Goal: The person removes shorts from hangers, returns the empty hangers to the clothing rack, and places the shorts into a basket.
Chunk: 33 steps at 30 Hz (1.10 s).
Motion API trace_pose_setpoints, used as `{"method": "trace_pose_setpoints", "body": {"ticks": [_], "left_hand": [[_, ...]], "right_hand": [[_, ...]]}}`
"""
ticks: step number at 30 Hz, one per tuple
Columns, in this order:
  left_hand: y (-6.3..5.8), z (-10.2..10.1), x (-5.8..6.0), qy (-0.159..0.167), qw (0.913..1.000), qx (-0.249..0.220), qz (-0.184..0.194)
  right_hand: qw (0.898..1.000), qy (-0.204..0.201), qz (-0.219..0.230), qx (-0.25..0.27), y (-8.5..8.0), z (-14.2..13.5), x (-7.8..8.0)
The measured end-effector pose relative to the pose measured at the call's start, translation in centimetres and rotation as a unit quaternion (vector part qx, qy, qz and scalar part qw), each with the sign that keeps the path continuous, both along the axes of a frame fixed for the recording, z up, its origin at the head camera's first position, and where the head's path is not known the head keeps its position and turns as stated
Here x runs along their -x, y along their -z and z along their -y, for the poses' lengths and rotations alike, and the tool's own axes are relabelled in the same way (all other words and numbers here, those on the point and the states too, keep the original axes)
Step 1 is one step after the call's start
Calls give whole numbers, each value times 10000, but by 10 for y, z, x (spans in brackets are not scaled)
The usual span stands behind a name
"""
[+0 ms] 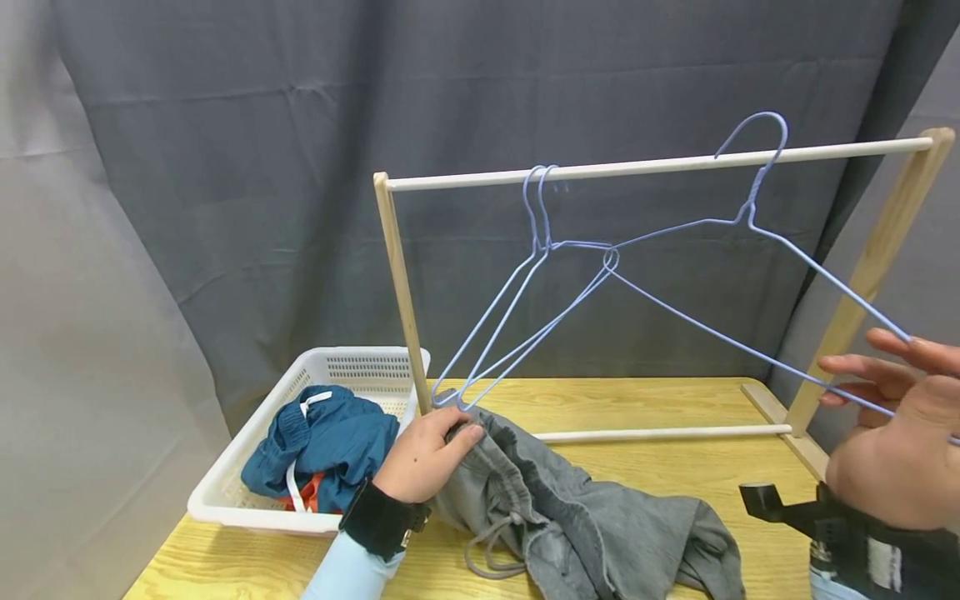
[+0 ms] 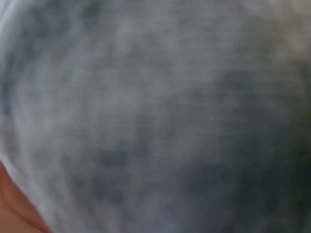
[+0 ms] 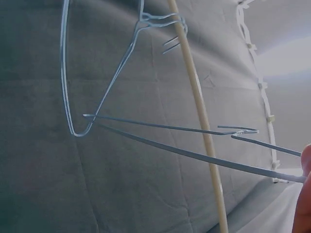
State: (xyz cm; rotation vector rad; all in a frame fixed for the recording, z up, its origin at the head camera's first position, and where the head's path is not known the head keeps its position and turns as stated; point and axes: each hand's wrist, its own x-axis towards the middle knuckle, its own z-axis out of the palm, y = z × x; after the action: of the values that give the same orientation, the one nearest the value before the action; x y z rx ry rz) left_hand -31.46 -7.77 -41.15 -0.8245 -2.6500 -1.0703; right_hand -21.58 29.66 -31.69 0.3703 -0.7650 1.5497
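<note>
At the lower middle of the head view my left hand pinches the waistband of grey drawstring trousers, which lie crumpled on the table. In the left wrist view the grey cloth fills nearly everything, blurred. My right hand holds a light-blue wire clothes hanger by its right end. Its hook rises above the rail, and its far corner overlaps the ends of two similar hangers hanging there. In the right wrist view fingers of this hand show at the right edge, on the hanger.
A clothes rack with a white rail and wooden posts stands on the wooden table. To the left is a white basket with blue clothing and something orange inside. Grey curtains hang behind.
</note>
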Motion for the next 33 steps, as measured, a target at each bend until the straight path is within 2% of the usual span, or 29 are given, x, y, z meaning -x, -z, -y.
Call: {"method": "trace_pose_setpoints", "body": {"ticks": [2, 3, 5, 7, 10, 13, 18, 20, 22, 24, 29, 32, 33], "left_hand": [[0, 0, 0, -15, 10000, 6, -24], [0, 0, 0, -16, 10000, 4, -24], [1, 0, -1, -25, 10000, -7, 19], [1, 1, -1, -30, 10000, -21, 63], [1, 1, -2, -27, 9999, -15, 108], [0, 1, -1, -27, 10000, 11, 92], [-1, 0, 0, -93, 9998, 56, 141], [-1, 0, 0, -137, 9998, 34, 150], [-1, 1, 0, -168, 9998, 1, 120], [-1, 0, 1, -174, 9998, -27, 53], [-2, 1, 2, -53, 9999, -75, -98], [-2, 1, 1, 3, 9999, -102, -101], [-3, 1, 1, 12, 9999, -99, -124]], "right_hand": [[9980, 549, 313, 27, -1, 2, 3], [9967, 678, 446, -3, -2, 3, 3], [9938, 863, 689, -148, -2, 3, 4], [9921, 861, 841, -368, -1, 2, 5], [9944, 548, 725, -534, 0, 2, 7], [9969, 51, 438, -655, 2, -2, 11], [9911, -263, 767, -1053, 11, -13, 16], [9885, -530, 829, -1147, 15, -16, 17], [9857, -992, 719, -1158, 17, -19, 19], [9825, -1187, 778, -1204, 19, -21, 19], [9766, -990, 1329, -1370, 21, -26, 18], [9725, -393, 1712, -1528, 19, -30, 16], [9690, -67, 1885, -1598, 18, -32, 15]]}}
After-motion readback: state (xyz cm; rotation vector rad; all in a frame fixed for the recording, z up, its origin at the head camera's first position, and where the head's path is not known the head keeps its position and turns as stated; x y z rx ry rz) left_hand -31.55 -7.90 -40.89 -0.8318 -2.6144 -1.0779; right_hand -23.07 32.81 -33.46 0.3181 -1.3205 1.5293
